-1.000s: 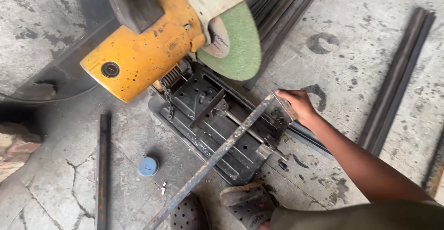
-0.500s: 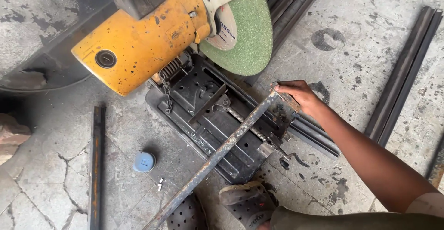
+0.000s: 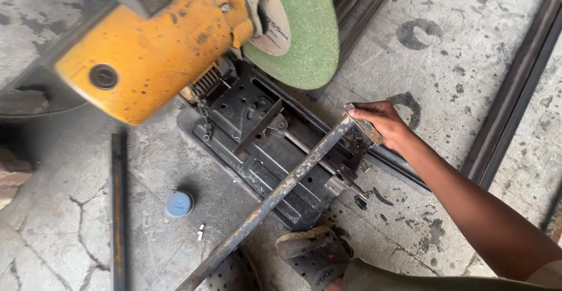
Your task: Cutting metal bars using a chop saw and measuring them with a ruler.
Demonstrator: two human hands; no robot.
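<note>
Rust-brown and long, the square steel bar (image 3: 281,188) lies slantwise across the black metal base of the chop saw (image 3: 266,150), one end running down toward the bottom edge of our view and the other raised at the far side of the base. We grip that upper end with our right hand (image 3: 380,124), fingers curled tight around the bar and a rusty flat metal piece beside the saw's vise. Our forearm reaches in from the lower right. Our left hand is out of view.

Above the base hangs the yellow motor housing of the saw (image 3: 158,45), tilted up, with the round green abrasive cutting disc (image 3: 304,33) clear of the bar and not touching it. The saw sits on a stained, cracked concrete floor (image 3: 456,63).

Near the base's left side we see a small blue round cap (image 3: 178,204) on the floor, and further left a dark narrow steel strip (image 3: 119,209) lying straight. To the right, well apart from our hand, a pair of long dark steel lengths (image 3: 515,86) run diagonally. At the bottom, just beside the base, our foot in a worn brown perforated sandal (image 3: 313,256) rests on the floor.
</note>
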